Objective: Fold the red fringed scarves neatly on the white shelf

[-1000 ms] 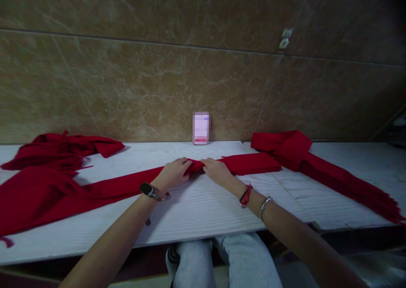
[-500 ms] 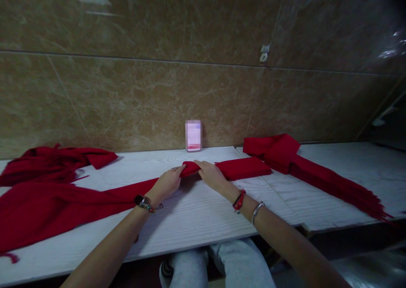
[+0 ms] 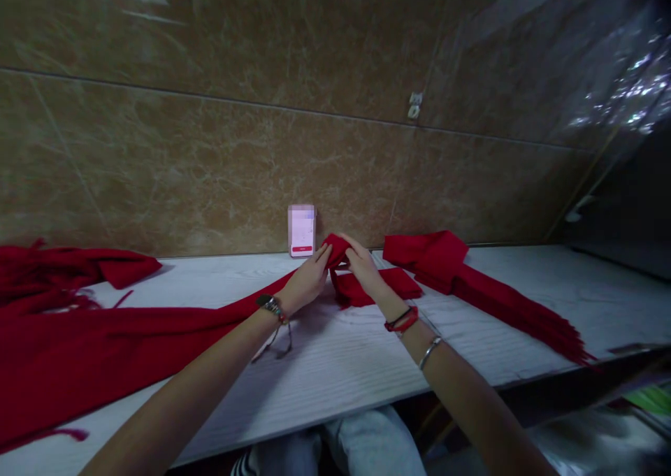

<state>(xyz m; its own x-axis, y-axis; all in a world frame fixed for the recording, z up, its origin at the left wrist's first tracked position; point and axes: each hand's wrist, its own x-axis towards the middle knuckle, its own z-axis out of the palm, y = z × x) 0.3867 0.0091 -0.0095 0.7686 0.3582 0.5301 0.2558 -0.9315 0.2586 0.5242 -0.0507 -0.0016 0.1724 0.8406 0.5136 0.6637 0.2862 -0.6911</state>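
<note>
A long red scarf (image 3: 172, 333) runs from the left side of the table to the middle, where it narrows into a gathered band. My left hand (image 3: 307, 280) grips this band from the left, its fingers closed on the cloth. From the right my right hand (image 3: 361, 266) pinches the same raised part of the red cloth. A small gap shows under the lifted fold between the hands. Just right of them, a flat folded end of red cloth (image 3: 395, 285) lies on the table, partly behind my right hand.
A second red scarf (image 3: 443, 263), folded over with a fringed end, lies to the right. More red cloth (image 3: 68, 273) is bunched at the far left. A phone (image 3: 302, 231) leans against the brown marbled wall behind the white table (image 3: 335, 364).
Both hands have lifted the scarf's band and moved slightly toward the wall. The cloth between them is now bent into a raised fold. The view has turned somewhat to the right.
</note>
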